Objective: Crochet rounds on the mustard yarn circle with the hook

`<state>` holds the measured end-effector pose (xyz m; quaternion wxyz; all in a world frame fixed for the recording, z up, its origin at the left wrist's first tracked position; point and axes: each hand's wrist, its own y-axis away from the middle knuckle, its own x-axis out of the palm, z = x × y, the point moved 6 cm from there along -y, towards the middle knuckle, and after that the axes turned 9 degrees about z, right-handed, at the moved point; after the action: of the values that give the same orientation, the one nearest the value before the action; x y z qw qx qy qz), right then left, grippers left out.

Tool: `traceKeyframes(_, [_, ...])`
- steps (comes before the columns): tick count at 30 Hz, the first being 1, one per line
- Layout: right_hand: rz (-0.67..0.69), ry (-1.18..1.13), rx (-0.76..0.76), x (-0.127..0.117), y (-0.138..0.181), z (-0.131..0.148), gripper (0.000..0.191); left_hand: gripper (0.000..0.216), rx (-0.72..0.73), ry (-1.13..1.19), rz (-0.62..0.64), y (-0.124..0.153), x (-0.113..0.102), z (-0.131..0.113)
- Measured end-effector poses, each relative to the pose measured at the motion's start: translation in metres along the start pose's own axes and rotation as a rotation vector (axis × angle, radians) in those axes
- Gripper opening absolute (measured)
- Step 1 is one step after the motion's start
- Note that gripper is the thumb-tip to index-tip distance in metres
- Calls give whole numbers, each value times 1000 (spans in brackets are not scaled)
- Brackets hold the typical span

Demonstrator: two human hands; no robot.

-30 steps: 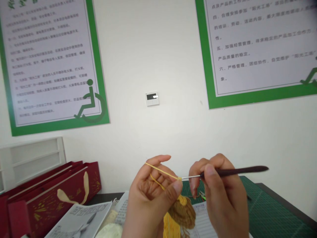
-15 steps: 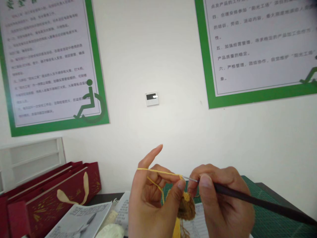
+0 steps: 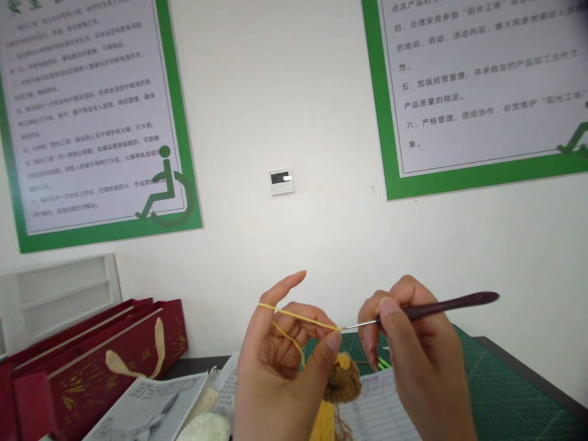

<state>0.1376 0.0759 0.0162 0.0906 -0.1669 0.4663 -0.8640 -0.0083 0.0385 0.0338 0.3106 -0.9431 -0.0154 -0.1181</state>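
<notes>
Yellow, thin yarn crosses our left hand, whose thumb and a fingertip press together on it. At three o'clock from this pinch, our right hand is clamped on a slim, dark-handled metal crochet hook. We see the rounded brown-and-yellow crocheted piece at six o'clock from the left thumb tip.

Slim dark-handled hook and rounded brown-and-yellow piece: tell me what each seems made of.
Slim dark-handled hook: the thin shaft shines silvery, like polished metal; the smooth, slightly glossy handle may be wood or plastic. Rounded brown-and-yellow piece: apparently yarn, matte with a knobbly, stitched-looking surface; I can't tell which fibre.
</notes>
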Motion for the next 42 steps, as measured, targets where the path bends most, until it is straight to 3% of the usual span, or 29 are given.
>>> traceKeyframes(6, [46,278,-131,-1,2,19,25,58,27,-54,5,0,0,1])
traceKeyframes(11, [57,552,-353,2,8,35,14,54,64,-47,-40,3,3,-1])
traceKeyframes(15, [79,628,-398,7,8,40,14,52,65,-36,-77,5,5,-4])
traceKeyframes(20, [95,550,-476,12,10,39,20,60,44,-1,-95,5,2,-4])
traceKeyframes(26, [22,284,-391,9,12,26,24,86,-44,112,-28,0,-3,5])
traceKeyframes(33, [13,130,-360,15,2,17,10,108,-90,162,50,-2,-3,7])
traceKeyframes(37, [17,81,-394,20,3,17,9,105,-104,218,59,-3,-3,9])
traceKeyframes(42, [-89,76,-400,16,12,13,13,87,-146,244,79,-5,-3,10])
